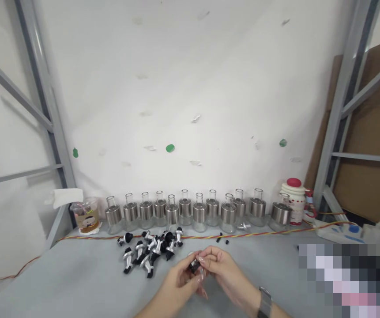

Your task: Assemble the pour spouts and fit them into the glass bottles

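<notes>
Near the front middle of the table, my left hand (179, 280) and my right hand (224, 267) meet around a small pour spout (194, 266). Its black part shows between the fingertips, while the fingers hide most of the rest. The fingers of both hands are closed on it. Left of the hands lies a loose pile of silver pour spouts (147, 264) with black stoppers and black tips. Behind stands a row of glass bottles (199, 213) with open necks and brushed-metal sleeves.
A red and yellow twisted cord (206, 237) runs across the table (87, 274) before the bottles. Small black bits (219, 237) lie beside it. A drink cup (87, 216) stands left; a red-topped jar (297, 205) and a power strip (335, 230) are right.
</notes>
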{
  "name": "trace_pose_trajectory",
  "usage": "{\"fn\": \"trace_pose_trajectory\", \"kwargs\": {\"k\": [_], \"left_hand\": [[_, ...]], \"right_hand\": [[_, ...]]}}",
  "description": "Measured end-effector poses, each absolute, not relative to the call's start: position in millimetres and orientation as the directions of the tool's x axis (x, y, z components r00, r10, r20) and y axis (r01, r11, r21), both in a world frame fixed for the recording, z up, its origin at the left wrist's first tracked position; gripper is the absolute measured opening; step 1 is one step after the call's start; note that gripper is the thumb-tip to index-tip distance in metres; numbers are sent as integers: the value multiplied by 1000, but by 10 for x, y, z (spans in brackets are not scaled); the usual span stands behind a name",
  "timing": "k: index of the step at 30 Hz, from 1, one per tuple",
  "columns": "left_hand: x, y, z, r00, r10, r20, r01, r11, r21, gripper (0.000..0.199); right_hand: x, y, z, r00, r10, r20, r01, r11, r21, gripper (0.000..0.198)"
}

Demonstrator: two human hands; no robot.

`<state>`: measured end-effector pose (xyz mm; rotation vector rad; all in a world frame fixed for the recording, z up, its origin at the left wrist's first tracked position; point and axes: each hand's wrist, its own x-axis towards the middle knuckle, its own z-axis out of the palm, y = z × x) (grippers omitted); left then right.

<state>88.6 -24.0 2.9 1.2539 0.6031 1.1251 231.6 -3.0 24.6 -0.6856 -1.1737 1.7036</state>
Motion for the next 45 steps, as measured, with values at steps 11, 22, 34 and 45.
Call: {"fn": "trace_pose_trajectory", "kwargs": {"k": [11, 22, 34, 45], "left_hand": [[853, -265, -42, 299, 928, 221, -113, -196, 974, 52], [814, -329, 71, 233, 923, 307, 166, -349, 922, 38], [866, -313, 31, 242, 944, 226, -5, -232, 973, 49], [839, -304, -2, 202, 948, 245, 131, -274, 953, 44]], "right_hand": [[2273, -87, 231, -500, 865, 34, -466, -235, -853, 23], [2201, -127, 183, -526, 849, 55, -541, -284, -791, 22], [2201, -111, 130, -373, 923, 97, -533, -128, -836, 28], [2131, -124, 87, -445, 889, 111, -573, -187, -798, 29]]}}
